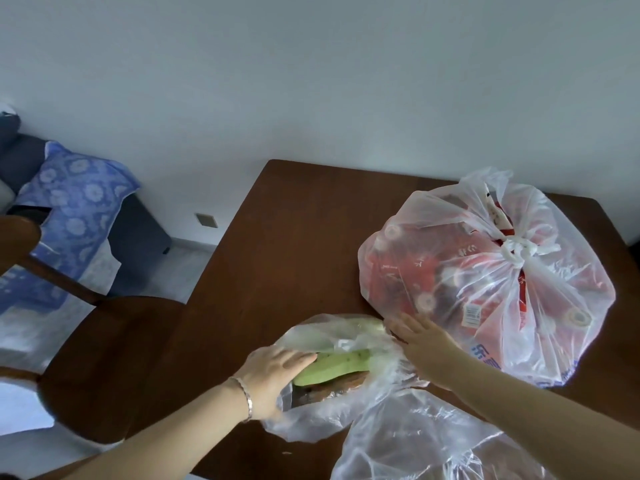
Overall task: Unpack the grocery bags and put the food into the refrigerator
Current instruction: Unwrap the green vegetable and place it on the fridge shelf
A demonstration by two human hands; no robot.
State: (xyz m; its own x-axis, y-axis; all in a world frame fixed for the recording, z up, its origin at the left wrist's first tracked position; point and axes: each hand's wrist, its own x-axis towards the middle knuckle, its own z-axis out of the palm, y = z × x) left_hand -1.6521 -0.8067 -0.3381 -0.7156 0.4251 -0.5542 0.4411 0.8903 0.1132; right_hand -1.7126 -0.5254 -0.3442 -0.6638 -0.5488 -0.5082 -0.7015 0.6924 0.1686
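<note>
— Head view. Reaching with left hand [277, 372] onto green gourd [332, 367] inside open bag [346, 336], just left of tied bag [485, 282]; cannot tell finger curl. Touching tied bag with right hand [426, 344], fingers straight.
— Could snag gourd on loose plastic, dragging open bag off table [294, 237].

A dark wooden table [294, 237] lies toward 5 o'clock, a wooden chair [110, 358] beside it at 8. At 9 o'clock a blue floral cloth [72, 202] drapes a sofa [138, 233].

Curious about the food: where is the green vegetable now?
Head view, lower centre: the green vegetable lies in an open clear bag on the table, the left hand touching it.
</note>
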